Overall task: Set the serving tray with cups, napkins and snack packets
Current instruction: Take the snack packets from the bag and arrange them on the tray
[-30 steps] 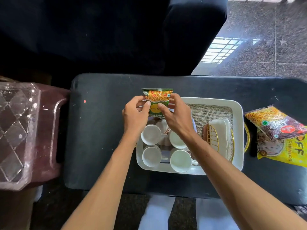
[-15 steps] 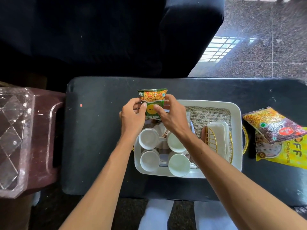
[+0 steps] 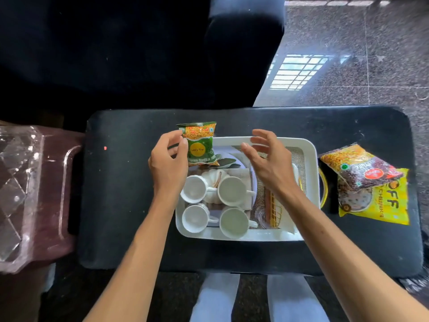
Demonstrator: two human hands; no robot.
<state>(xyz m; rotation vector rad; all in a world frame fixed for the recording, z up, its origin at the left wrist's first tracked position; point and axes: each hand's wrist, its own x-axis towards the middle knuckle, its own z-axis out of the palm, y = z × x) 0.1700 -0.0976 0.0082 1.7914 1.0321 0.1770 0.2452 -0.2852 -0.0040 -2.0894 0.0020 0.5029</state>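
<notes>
A white serving tray (image 3: 311, 159) rests on the black padded table (image 3: 130, 194). Several white cups (image 3: 232, 190) stand in its left half around a white pumpkin-shaped pot (image 3: 212, 180). A green snack packet (image 3: 199, 145) stands upright at the tray's far left corner, and my left hand (image 3: 168, 163) pinches its left edge. My right hand (image 3: 267, 159) hovers open over the tray's middle, apart from the packet. A gold wire holder (image 3: 275, 212) with white napkins (image 3: 294, 169) sits in the tray's right half, mostly hidden by my right forearm.
Two more snack packets lie on the table right of the tray: a dark red and orange one (image 3: 359, 168) on top of a yellow one (image 3: 380, 201). A maroon stool with clear plastic (image 3: 34, 194) stands at the left. A dark sofa (image 3: 139, 54) is behind the table.
My right hand has let go of the green packet and moved right with its fingers spread. My left hand still holds the packet, now lower at the tray's far left corner.
</notes>
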